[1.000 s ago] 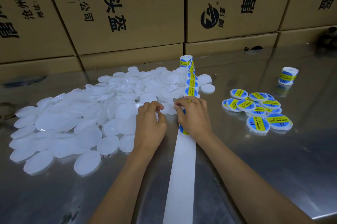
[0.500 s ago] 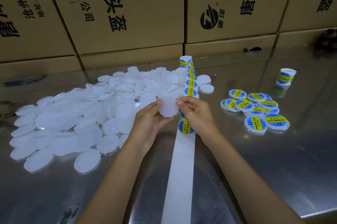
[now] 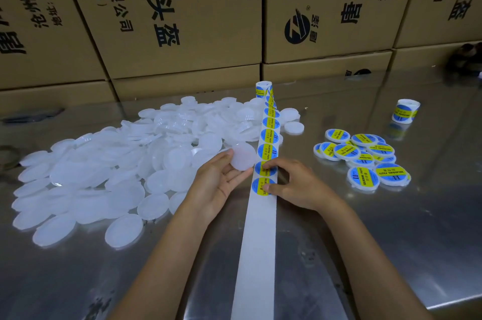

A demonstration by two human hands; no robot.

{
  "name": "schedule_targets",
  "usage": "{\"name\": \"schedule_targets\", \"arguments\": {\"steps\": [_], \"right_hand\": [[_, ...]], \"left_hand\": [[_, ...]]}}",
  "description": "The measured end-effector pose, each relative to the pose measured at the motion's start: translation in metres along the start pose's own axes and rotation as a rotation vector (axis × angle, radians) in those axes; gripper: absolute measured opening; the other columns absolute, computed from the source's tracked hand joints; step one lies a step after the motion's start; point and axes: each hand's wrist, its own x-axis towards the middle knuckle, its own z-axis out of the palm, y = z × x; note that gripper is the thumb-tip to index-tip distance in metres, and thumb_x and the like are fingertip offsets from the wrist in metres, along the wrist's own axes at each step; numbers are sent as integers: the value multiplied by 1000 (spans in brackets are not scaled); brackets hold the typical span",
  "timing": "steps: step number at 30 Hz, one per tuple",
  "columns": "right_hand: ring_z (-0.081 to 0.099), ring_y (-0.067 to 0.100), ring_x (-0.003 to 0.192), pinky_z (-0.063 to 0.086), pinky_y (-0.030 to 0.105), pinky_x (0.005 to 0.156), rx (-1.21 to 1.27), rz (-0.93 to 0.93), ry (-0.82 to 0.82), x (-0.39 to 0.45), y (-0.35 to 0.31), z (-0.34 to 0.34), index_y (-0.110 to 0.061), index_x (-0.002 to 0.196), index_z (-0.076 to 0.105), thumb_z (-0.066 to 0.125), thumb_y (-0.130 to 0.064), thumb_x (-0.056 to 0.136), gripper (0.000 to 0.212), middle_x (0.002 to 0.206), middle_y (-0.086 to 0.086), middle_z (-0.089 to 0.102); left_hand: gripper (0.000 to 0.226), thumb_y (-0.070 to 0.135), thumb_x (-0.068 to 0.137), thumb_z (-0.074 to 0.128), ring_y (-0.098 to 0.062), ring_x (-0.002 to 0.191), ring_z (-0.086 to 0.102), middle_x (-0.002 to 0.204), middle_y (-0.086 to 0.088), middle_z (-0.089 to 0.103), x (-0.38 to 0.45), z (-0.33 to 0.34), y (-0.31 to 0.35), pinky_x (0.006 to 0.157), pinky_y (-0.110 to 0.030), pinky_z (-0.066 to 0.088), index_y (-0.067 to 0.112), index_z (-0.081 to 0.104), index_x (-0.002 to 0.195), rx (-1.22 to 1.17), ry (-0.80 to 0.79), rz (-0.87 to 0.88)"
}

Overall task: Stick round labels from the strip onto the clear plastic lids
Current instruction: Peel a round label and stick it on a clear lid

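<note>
At the middle of the steel table, the left hand holds one clear lid between thumb and fingertips, its right edge just beside the strip. The right hand rests on the strip's right edge, forefinger and thumb touching the two nearest labels; a pinch cannot be told. Bare lids crowd the left side. Labelled lids sit well apart on the right, open table between. A roll stands beyond them; boxes wall the far edge.
</note>
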Motion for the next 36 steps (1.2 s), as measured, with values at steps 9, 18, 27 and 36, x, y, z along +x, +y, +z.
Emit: {"name": "schedule_targets", "arguments": {"steps": [9,18,27,36], "right_hand": [[49,13,112,41,34,101,40,-71,27,-21,-1,4,-26,115,67,78,-20,82,35,112,-6,66],[59,21,98,46,40,93,95,-119,88,-24,-6,7,-23,96,68,78,-13,79,22,99,-16,70],[51,14,98,41,34,92,15,-162,154,-23,-8,10,-26,94,66,75,-18,82,17,96,-7,67],[54,8,92,41,11,79,356,-123,170,-25,-20,7,-17,80,66,73,1,79,20,88,-3,67]], "left_hand": [[25,14,104,50,-25,111,70,121,-12,72,-1,7,-10,93,-34,58,3,62,123,53,-41,4],[32,14,106,45,-33,117,67,126,-18,68,-1,7,-11,93,-44,58,-1,58,132,75,-76,-12],[33,18,105,48,-30,123,63,130,-15,67,2,5,-11,93,-52,56,6,59,134,48,-127,-73],[33,21,104,48,-30,115,68,127,-16,69,4,3,-11,76,-44,62,7,61,131,28,-176,-81]]}}
